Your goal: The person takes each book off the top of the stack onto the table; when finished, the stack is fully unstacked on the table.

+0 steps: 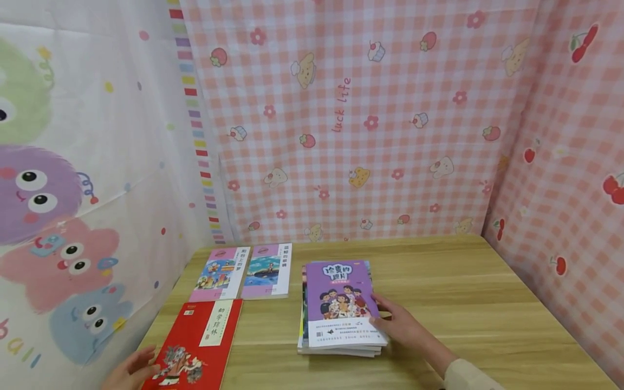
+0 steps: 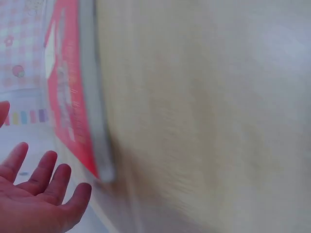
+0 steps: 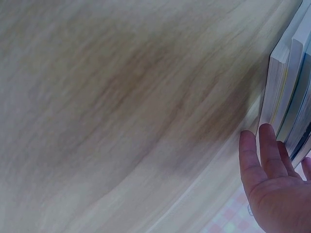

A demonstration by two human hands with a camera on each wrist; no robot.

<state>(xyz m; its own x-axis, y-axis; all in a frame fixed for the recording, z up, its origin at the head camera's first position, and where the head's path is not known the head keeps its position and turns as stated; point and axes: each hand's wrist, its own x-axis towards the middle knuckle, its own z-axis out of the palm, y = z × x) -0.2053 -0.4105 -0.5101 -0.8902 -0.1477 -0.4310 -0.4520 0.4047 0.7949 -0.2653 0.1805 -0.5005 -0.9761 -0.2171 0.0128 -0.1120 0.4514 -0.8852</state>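
A stack of books [image 3: 286, 97] stands on the table, topped by a purple and white book [image 1: 341, 303] with cartoon children on its cover. At the stack's right side is my right hand [image 1: 402, 327], its fingers fairly straight and touching or very near the books' edges. In the right wrist view, those fingers [image 3: 267, 155] lie along the side of the stack. My left hand [image 1: 131, 371] is by the lower left edge of a red book [image 1: 195, 346] lying flat. The left wrist view shows its fingers [image 2: 43, 174] spread loosely, apart from the red book and holding nothing.
Two pink-bordered books, one with a colourful scene [image 1: 216, 273] and one with a blue scene [image 1: 265, 271], lie side by side behind the red book. The wooden table [image 1: 463, 292] meets a checked curtain [image 1: 390, 146] at the back. Cloth also hangs at both sides.
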